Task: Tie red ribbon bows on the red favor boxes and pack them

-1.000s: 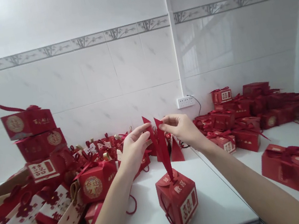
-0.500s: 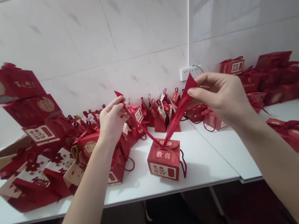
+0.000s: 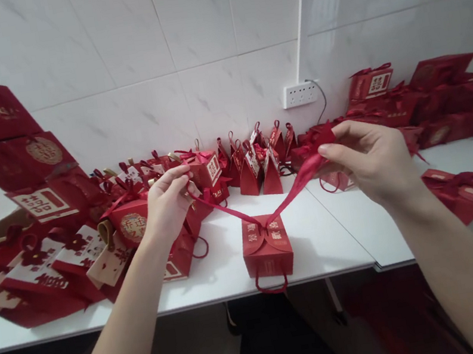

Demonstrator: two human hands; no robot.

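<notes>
A small red gift box (image 3: 268, 251) with pale lettering stands on the white table near its front edge, a cord handle (image 3: 273, 289) hanging on the side toward me. From its top rises a red ribbon (image 3: 296, 184), its two tails spread apart in a V. My left hand (image 3: 170, 199) pinches the end of the narrow left tail. The wider right tail is pinched between thumb and fingers of my right hand (image 3: 366, 155). Both tails look stretched, and both hands are above the box, one on either side.
Stacked red boxes (image 3: 18, 159) rise at the left, with red-and-white gift bags (image 3: 60, 273) before them. Small triangular boxes (image 3: 253, 171) stand by the wall. More red boxes (image 3: 434, 113) pile up at the right, and a ribboned box (image 3: 463, 193) lies nearer. A power socket (image 3: 299, 94) is on the wall.
The box has turned so its handle side faces me. My hands have lowered and spread slightly, drawing the ribbon tails flatter and wider apart. The view has shifted a little.
</notes>
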